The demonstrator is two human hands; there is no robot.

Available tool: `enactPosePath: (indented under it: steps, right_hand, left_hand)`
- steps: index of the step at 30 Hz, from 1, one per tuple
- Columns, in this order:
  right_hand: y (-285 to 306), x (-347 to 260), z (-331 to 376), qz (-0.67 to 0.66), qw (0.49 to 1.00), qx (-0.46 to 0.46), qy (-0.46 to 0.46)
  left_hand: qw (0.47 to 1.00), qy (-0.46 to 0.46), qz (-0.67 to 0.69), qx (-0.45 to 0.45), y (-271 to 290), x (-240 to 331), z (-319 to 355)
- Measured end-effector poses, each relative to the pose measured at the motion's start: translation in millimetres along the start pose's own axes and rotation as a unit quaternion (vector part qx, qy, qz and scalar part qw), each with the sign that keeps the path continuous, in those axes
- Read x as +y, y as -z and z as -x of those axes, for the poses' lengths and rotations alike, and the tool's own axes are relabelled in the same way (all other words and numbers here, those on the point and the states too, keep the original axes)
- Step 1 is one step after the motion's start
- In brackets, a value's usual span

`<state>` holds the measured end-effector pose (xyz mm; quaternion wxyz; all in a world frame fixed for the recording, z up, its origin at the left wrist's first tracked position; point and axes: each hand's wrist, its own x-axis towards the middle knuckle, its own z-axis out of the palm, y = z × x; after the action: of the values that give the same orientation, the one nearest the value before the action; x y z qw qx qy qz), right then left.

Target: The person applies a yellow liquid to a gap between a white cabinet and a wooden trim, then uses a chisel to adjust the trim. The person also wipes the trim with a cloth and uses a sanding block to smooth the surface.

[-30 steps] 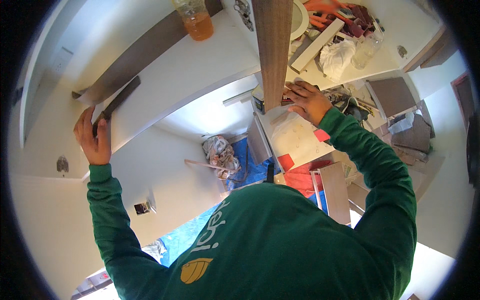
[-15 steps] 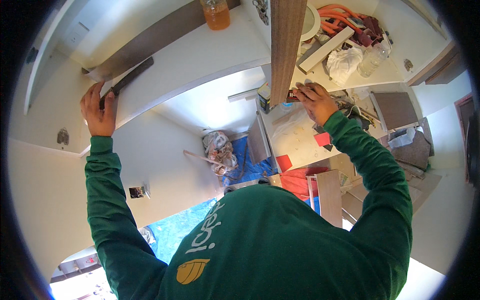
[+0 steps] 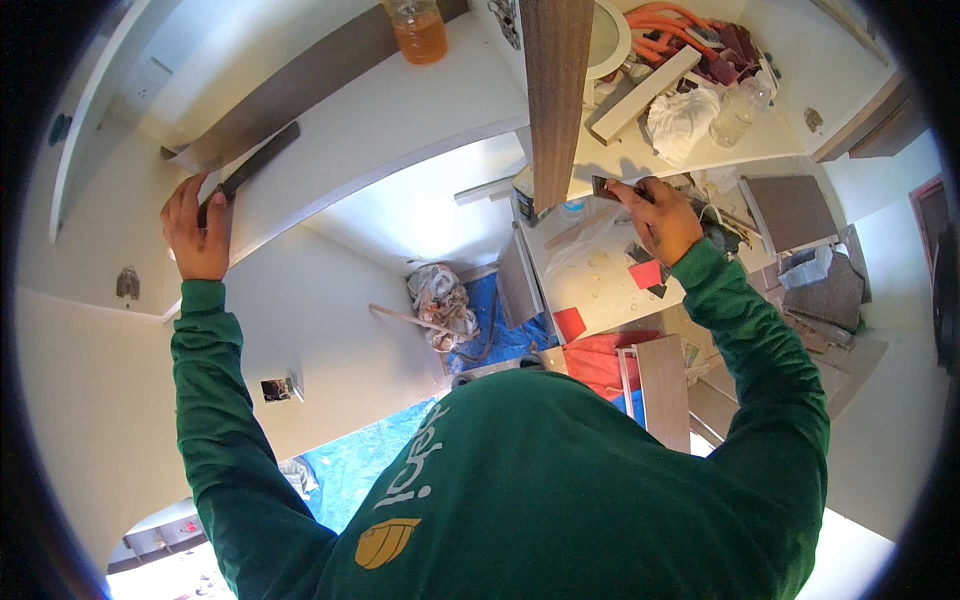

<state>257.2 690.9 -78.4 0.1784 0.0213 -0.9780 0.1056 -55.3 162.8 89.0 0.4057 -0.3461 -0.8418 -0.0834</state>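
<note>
At the front edge of the upper left shelf, my left hand point(image 3: 198, 228) is closed around the near end of a long dark flat tool point(image 3: 262, 160). Its blade-like part lies along the white shelf point(image 3: 400, 105); its exact kind is unclear. On the right, my right hand point(image 3: 660, 220) pinches a small dark flat piece point(image 3: 604, 187) between thumb and fingers, at the front edge of the right-hand shelf. This piece is too small to name. Between the two shelves stands a brown wood-grain upright panel point(image 3: 556, 95), apart from my right hand.
A jar of orange liquid point(image 3: 418, 35) stands on the left shelf. The right shelf holds orange hose point(image 3: 670, 28), a white strip point(image 3: 645, 95), a white cloth point(image 3: 682, 122) and a clear bottle point(image 3: 740, 110). Below lie red squares point(image 3: 645, 274) and blue sheeting point(image 3: 375, 440).
My right hand has moved right, away from the upright panel, with the small flat piece in its fingers. My left hand stays almost in place; the view has shifted slightly.
</note>
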Motion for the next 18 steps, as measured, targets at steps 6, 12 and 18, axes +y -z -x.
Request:
enactPosePath:
  steps: [6,12,18]
  right_hand:
    - [-15,-2,9,-0.024,0.998,0.038,0.043]
    - [-26,-8,-6,-0.031,0.997,0.036,0.055]
    - [-34,-3,-10,0.0,0.997,0.032,0.068]
  left_hand:
    - [1.0,0.006,-0.01,0.0,-2,-2,0]
    - [1.0,0.01,-0.005,-0.006,-1,0,-1]
    - [1.0,-0.005,-0.004,-0.003,0,-2,0]
